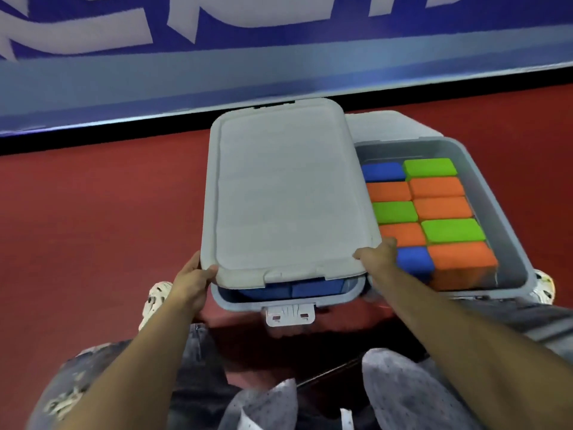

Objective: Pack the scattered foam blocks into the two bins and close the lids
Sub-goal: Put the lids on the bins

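A grey lid hovers tilted over the left bin, its near edge raised so blue blocks show beneath. The left hand grips the lid's corner at seven o'clock; the right hand grips the corner at four o'clock. Lid-closing seems underway; next, it likely needs lowering square and latching. At three o'clock the right bin sits open, packed with coloured blocks.

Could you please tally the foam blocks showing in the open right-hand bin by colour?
Top layer of the open bin, as far as it shows:
Orange blocks: 5
Green blocks: 3
Blue blocks: 2
Total: 10
Any layers beneath are hidden.
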The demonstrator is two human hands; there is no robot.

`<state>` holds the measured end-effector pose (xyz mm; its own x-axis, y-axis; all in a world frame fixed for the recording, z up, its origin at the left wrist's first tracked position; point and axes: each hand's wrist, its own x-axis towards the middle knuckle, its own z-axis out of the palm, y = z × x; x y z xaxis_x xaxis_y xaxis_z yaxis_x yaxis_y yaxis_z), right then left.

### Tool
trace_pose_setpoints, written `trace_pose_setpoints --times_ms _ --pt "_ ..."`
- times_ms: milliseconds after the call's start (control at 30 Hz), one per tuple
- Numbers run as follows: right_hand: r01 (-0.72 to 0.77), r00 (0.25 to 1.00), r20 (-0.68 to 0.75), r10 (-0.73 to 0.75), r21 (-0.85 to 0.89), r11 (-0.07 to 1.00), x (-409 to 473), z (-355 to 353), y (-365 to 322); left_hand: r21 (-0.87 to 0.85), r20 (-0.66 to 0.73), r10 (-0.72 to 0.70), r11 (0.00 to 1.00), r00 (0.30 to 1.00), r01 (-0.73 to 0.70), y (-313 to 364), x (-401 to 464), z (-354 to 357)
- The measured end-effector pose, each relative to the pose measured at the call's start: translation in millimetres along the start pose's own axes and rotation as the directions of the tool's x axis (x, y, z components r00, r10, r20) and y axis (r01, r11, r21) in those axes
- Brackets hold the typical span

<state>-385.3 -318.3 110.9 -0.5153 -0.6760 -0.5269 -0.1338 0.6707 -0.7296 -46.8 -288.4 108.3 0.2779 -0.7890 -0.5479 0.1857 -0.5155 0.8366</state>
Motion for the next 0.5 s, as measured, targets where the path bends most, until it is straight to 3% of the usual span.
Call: trace_pose_setpoints --times_ms 200,300,500 --pt "-0.085 0.996 0.027 0.087 -0.066 0.994 -14 14 58 0.009 -0.091 -0.150 0.988 0.984 0.151 -45 7 -19" --pt "-0.129 0.990 0.054 0.134 -0.093 0.987 -23 28 84 0.096 -0.164 -0.214 0.968 0.963 0.232 -63 0 -31" --pt "-0.175 0.985 -0.011 0.175 -0.055 0.983 -16 51 91 0.121 -0.205 -0.248 0.953 0.947 0.276 -92 10 -24"
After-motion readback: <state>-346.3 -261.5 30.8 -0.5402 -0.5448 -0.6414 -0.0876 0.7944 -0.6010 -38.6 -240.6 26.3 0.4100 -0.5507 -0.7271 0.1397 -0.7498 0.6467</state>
